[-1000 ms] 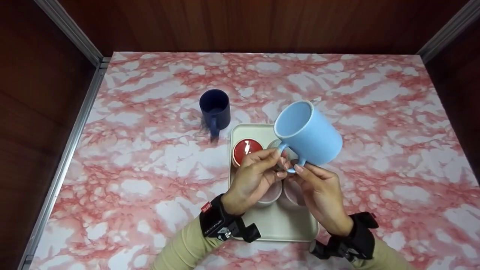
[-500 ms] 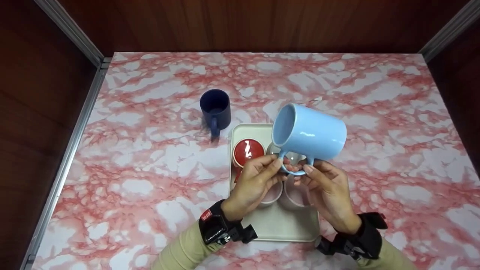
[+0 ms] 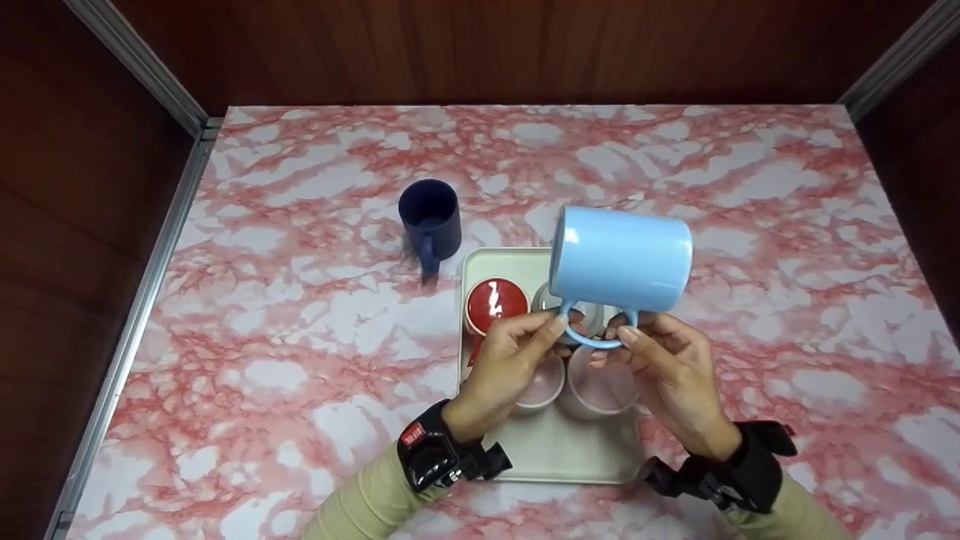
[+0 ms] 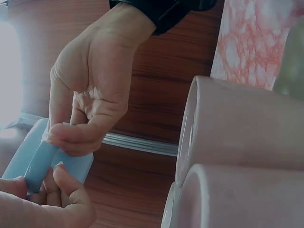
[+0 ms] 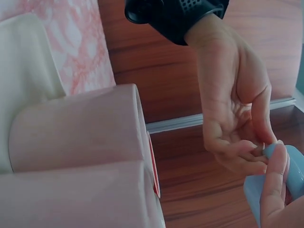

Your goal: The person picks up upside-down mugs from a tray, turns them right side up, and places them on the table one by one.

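Left hand (image 3: 506, 375) and right hand (image 3: 679, 379) pinch light-blue mug (image 3: 621, 259) by its handle; mug sideways just beyond grip, tray (image 3: 559, 454) below. Looks like mid-air reorienting; next likely needs one hand freed, mug steady.

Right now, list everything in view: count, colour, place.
Tabletop: 1, red-white, centre
Tray: 1, cream, on tabletop
Held mug: 1, light blue, sideways above tray
Upright mug: 1, navy, left of tray
Cups: 2, pinkish, on tray
Round vessel: 1, red, tray's left side
Glassy vessel: 1, greyish, beside it, partly hidden
Wood panels: 3, brown, back and sides
Metal strips: 3+, silver, panel edges
Wristbands: 2, black, wrists
Sleeves: 2, khaki, forearms
Left hand, right hand: 2, pinching held mug's handle
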A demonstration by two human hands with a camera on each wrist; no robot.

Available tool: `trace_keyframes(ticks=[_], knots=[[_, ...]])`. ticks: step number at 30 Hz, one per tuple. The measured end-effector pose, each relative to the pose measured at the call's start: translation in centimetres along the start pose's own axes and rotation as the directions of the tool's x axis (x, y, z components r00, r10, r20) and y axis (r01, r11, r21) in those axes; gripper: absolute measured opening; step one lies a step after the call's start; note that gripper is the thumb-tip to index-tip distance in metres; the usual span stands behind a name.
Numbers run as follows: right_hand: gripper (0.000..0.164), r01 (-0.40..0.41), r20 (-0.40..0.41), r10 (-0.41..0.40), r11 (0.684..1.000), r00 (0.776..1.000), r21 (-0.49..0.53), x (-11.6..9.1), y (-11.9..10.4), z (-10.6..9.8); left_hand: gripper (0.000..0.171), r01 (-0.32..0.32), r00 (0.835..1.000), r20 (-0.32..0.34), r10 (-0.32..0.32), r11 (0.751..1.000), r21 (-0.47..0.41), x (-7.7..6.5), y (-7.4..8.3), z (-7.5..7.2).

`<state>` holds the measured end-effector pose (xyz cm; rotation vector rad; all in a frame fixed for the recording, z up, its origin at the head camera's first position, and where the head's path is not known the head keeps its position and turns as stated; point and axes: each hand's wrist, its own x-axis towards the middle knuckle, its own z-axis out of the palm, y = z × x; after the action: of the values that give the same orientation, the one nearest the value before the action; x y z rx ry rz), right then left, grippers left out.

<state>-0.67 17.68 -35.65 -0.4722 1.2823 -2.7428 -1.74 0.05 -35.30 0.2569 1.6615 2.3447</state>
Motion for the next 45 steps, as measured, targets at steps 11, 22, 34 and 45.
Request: trace_keyframes(ticks=[11, 22, 34, 45], knots=[[0.019, 0.074, 0.038, -0.073, 0.996, 0.997, -0.040, 1.3, -1.5, -0.2, 0.028, -0.044, 0.991, -0.122, 0.049, 0.998, 0.039, 0.6, 0.9, -1.5], [0.008, 0.061, -0.064, -0.080, 0.965, 0.995, -0.256, 5.0, -4.1, -2.6, 0.025, -0.132, 0.933, -0.324, 0.158, 0.986, 0.102, 0.6, 1.5, -5.8], [0.007, -0.118, -0.174, 0.035, 0.860, 0.984, -0.497, 9.9, -3.2, -5.5, 0.035, 0.006, 0.899, -0.418, 0.131, 0.951, 0.310, 0.9, -0.5, -9.9], [0.008, -0.265, -0.177, 0.203, 0.838, 0.963, -0.478, 13.6, -0.2, -7.3, 0.040, 0.127, 0.889, -0.451, 0.077, 0.906, 0.405, 0.6, -3.3, -12.7]])
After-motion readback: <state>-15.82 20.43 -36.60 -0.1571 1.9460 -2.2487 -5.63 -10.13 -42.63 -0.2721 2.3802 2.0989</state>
